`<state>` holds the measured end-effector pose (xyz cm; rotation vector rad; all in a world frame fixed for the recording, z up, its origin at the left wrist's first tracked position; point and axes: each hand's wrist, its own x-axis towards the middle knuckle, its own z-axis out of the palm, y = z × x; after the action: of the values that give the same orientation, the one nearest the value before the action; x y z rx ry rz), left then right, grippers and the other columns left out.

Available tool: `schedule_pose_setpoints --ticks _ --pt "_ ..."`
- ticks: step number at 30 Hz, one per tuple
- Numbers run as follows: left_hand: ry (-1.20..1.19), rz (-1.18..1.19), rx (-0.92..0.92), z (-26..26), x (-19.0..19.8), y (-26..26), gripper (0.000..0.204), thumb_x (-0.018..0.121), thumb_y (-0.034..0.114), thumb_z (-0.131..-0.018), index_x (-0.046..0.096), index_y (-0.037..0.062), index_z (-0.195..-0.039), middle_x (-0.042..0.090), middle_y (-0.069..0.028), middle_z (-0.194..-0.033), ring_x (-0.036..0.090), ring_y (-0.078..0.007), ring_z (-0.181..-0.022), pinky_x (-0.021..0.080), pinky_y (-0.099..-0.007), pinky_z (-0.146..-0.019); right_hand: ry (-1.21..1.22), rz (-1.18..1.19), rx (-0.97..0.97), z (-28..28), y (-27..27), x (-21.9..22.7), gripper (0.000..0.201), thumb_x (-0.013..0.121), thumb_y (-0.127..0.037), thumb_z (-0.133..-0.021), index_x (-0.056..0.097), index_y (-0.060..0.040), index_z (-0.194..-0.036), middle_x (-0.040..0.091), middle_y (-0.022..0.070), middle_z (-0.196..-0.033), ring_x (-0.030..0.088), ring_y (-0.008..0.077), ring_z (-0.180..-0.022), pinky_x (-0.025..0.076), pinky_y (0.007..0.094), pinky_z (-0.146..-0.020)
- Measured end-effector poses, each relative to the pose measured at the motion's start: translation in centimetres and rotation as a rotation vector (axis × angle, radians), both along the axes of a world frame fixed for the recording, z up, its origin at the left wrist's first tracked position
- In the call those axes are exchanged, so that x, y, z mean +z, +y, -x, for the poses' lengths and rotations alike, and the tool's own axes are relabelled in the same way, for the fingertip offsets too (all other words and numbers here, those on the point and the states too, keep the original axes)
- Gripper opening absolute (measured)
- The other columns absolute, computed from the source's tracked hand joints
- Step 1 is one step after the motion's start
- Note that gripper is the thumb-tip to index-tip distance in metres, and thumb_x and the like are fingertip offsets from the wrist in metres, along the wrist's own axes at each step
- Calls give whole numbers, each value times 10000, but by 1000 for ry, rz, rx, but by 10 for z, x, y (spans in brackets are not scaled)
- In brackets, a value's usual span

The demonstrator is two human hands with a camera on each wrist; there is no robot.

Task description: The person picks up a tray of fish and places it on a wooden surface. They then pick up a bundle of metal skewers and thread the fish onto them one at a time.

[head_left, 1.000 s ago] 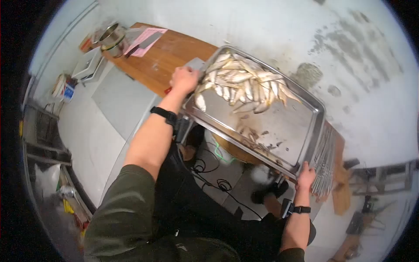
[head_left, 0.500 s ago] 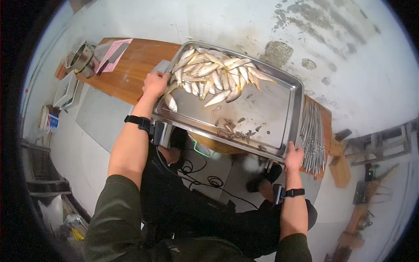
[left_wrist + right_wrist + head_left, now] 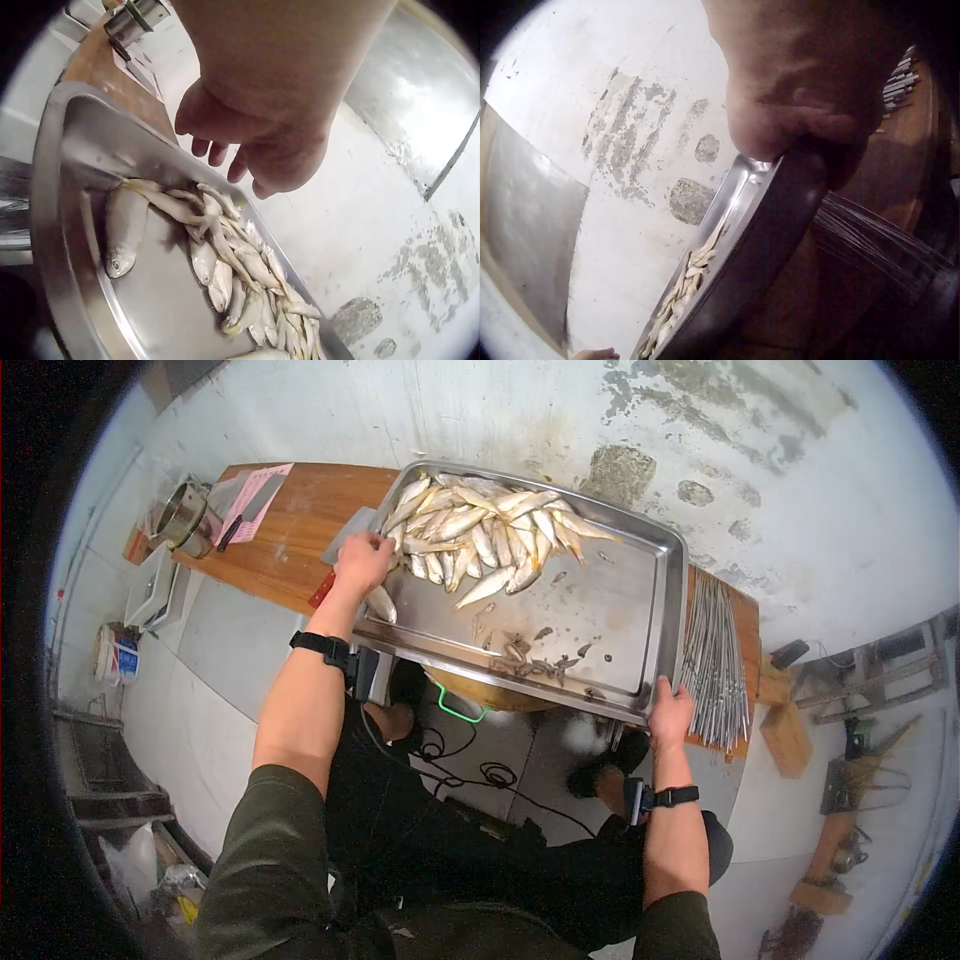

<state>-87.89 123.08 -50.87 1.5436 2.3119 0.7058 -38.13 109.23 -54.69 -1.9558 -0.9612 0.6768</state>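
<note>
A large steel tray (image 3: 610,630) spans the tabletop in front of me. Small silvery-yellow fish (image 3: 470,525) lie heaped in its far left part, with one fish (image 3: 381,604) apart near the left corner. Dark scraps (image 3: 535,660) are scattered near the front rim. My right hand (image 3: 670,712) grips the tray's near right corner, thumb over the rim. My left hand (image 3: 363,563) hovers at the left rim; in the left wrist view its loosely bent fingers (image 3: 217,153) hold nothing. Beside that hand, the red handle (image 3: 322,590) of a broad blade shows, partly covered by the tray.
Skewers (image 3: 713,670) lie bundled right of the tray on the wooden table (image 3: 320,510). A knife (image 3: 250,510) rests on pink paper at the left, beside a metal pot (image 3: 187,520). Black cables (image 3: 470,760) cross the floor below. A stained wall (image 3: 500,420) stands behind.
The head view has turned, so the tray appears further left. My left hand has come off the tray's left rim, uncovering the red handle. The right hand stays on its corner.
</note>
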Motion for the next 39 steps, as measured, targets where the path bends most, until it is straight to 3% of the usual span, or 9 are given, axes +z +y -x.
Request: schedule_pose_setpoints --ticks 4,6,10,13,16,18,22,27,39 --pt "23 -17 -18 -4 -2 2 415 602 411 -798 680 50 -988 626 -207 -1070 579 -366 -1046 456 -458 -884 -43 -49 -17 -9 1 -17 424 597 -281 -855 613 116 -1001 667 235 -911 633 316 -838 463 380 -801" --pt "5 -10 -32 -7 1 1 411 599 407 -799 679 50 -986 623 -208 -1078 573 -365 -1054 455 -452 -889 -3 29 37 -7 0 -7 592 626 -300 -855 488 192 -1153 632 215 -1019 586 221 -925 447 323 -842" --pt "-21 4 -43 -9 3 2 403 593 397 -796 676 46 -976 620 -212 -1083 571 -366 -1056 454 -449 -899 73 3 43 -8 1 -10 553 625 -292 -854 514 184 -1114 639 202 -984 589 214 -891 453 321 -822" --pt "6 -18 -47 -9 1 1 401 593 398 -793 676 46 -964 620 -213 -1084 570 -369 -1055 454 -453 -901 -20 -41 34 -8 2 -15 387 588 -267 -869 620 96 -998 670 231 -893 636 325 -819 466 387 -779" --pt "-2 0 -43 -11 6 0 399 590 396 -793 674 50 -973 618 -210 -1084 562 -373 -1067 449 -453 -907 -9 -19 17 -7 1 -10 381 588 -270 -871 623 89 -993 671 223 -878 637 308 -807 467 381 -770" --pt "5 -12 -44 -9 3 0 401 588 395 -795 672 51 -982 617 -212 -1083 561 -377 -1066 449 -452 -907 23 1 42 -10 2 -13 454 612 -257 -863 561 158 -1042 651 181 -918 593 206 -834 463 321 -769" --pt "47 -36 -50 -8 -1 0 411 583 385 -801 661 40 -1010 627 -227 -1054 577 -380 -1038 458 -443 -895 66 8 29 -6 -1 -8 460 612 -259 -862 564 155 -1057 653 180 -924 594 203 -841 462 327 -777" --pt "-25 -20 -64 -13 8 -3 407 583 365 -811 657 15 -1006 638 -244 -1017 598 -379 -1003 469 -421 -874 -78 -23 0 -9 2 -16 431 589 -275 -867 605 121 -1037 660 251 -942 627 317 -893 460 359 -824" --pt "19 -39 -157 -31 17 -9 369 577 307 -832 657 -23 -976 647 -243 -997 606 -386 -983 465 -400 -886 -115 -29 -12 1 0 0 384 595 -275 -857 627 93 -964 666 222 -830 634 312 -763 478 384 -741"
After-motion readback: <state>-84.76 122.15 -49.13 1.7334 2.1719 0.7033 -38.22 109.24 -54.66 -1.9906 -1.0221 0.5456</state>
